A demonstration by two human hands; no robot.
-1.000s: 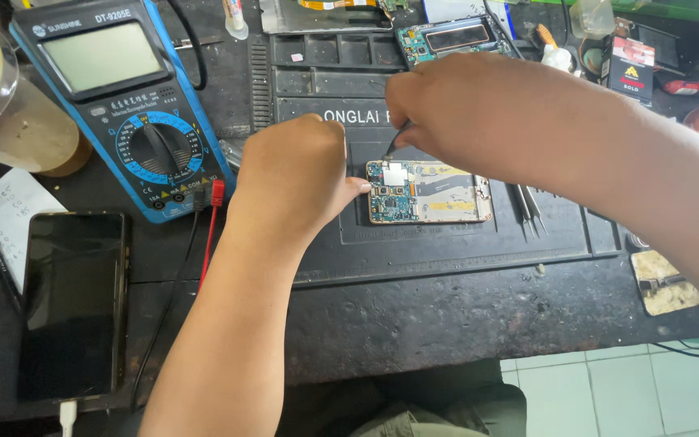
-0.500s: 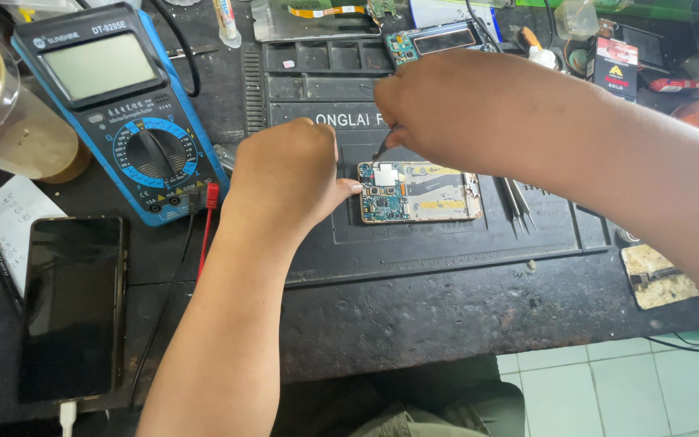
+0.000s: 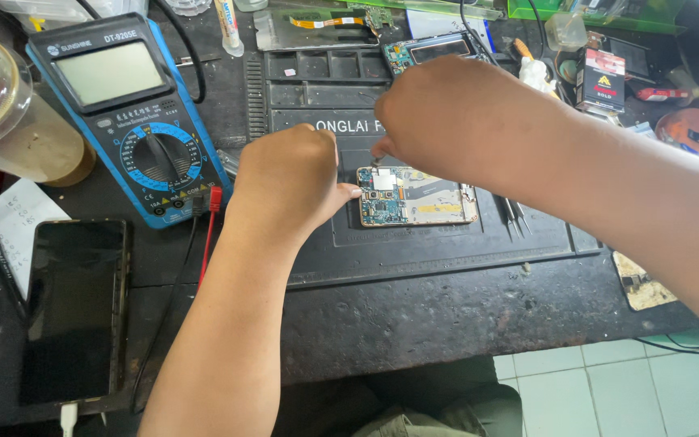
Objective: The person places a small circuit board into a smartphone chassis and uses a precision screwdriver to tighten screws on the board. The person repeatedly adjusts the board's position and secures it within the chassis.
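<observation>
An opened phone (image 3: 434, 201) with its circuit board bared lies on the black work mat (image 3: 446, 251). My left hand (image 3: 289, 182) is curled beside it, with the thumb tip pressed against the phone's left edge. My right hand (image 3: 455, 121) hovers over the phone's top left corner. It pinches a thin dark tool (image 3: 377, 161) whose tip touches the board near the camera modules. The right fingers hide most of the tool.
A blue multimeter (image 3: 135, 121) with a red probe lead (image 3: 212, 212) stands at the left. A black phone (image 3: 74, 307) on a cable lies near the front left. A glass jar (image 3: 2, 113), tweezers (image 3: 511, 214), another phone frame (image 3: 438, 50) and a small box (image 3: 600, 77) surround the mat.
Both hands stay at the opened phone. My right hand has dropped slightly over the board's corner, so less of the thin tool shows now.
</observation>
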